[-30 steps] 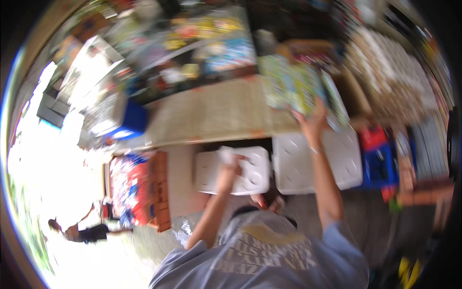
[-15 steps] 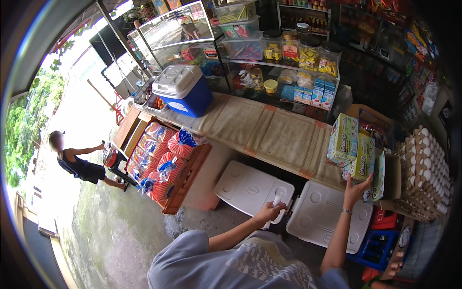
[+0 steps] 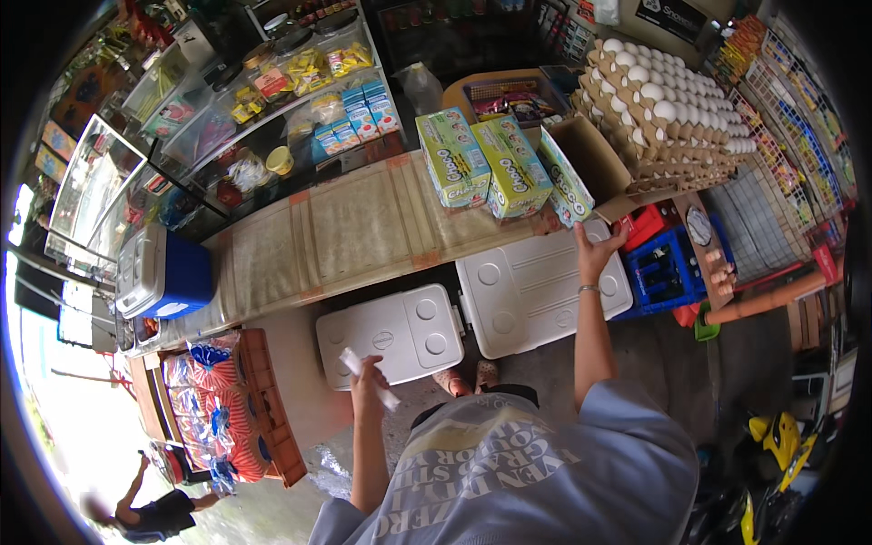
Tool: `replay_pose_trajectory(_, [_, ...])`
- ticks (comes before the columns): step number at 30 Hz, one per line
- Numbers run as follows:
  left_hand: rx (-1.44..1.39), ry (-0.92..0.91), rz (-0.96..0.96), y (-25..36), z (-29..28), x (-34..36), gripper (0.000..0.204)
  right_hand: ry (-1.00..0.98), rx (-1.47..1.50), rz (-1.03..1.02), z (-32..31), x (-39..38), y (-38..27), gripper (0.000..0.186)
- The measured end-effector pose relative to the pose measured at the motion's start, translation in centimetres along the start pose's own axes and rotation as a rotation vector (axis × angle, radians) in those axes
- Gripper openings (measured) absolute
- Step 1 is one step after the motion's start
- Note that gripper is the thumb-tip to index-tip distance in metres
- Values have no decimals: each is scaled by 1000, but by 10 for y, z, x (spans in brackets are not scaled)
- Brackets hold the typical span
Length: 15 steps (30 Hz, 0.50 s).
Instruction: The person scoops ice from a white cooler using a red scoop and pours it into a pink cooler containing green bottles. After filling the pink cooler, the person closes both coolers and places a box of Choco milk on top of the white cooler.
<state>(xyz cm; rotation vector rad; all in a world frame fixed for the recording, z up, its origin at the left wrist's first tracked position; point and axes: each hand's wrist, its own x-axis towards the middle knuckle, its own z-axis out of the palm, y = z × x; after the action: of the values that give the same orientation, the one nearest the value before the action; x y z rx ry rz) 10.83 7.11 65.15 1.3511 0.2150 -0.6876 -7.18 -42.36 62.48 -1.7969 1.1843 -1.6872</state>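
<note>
My left hand (image 3: 368, 380) is closed around a thin white folded strip (image 3: 351, 360), which sticks out on both sides of the fist; its material is hard to tell. It hangs over the smaller white cooler lid (image 3: 386, 331). My right hand (image 3: 599, 252) reaches to the counter's front edge, fingers spread, with the fingertips at the near end of a slim green and light blue snack box (image 3: 565, 177). That box leans against an open brown carton (image 3: 595, 150). Two similar green-yellow snack boxes, one (image 3: 513, 171) beside it and another (image 3: 451, 159) farther left, stand on the counter.
Egg trays (image 3: 658, 109) are stacked right of the carton. A larger white cooler lid (image 3: 527, 300) and a blue crate (image 3: 668, 268) sit below the counter (image 3: 354, 232). On the left are a blue cooler (image 3: 168, 272), bagged goods (image 3: 213, 400) and another person (image 3: 159, 513).
My view has swung to the right. My right hand has shifted from beside the middle snack box to the slim box by the carton. The left hand still holds the white strip.
</note>
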Motion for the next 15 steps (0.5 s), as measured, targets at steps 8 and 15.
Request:
replay_pose_trajectory(8, [-81,105,-74,-18,6,-39,23,-333,-44,-58,4,58,10,124])
replay_pose_trajectory(15, [-37,-33,-48,-29,60,-62,28,-84,567,60,-51,64,-61,92])
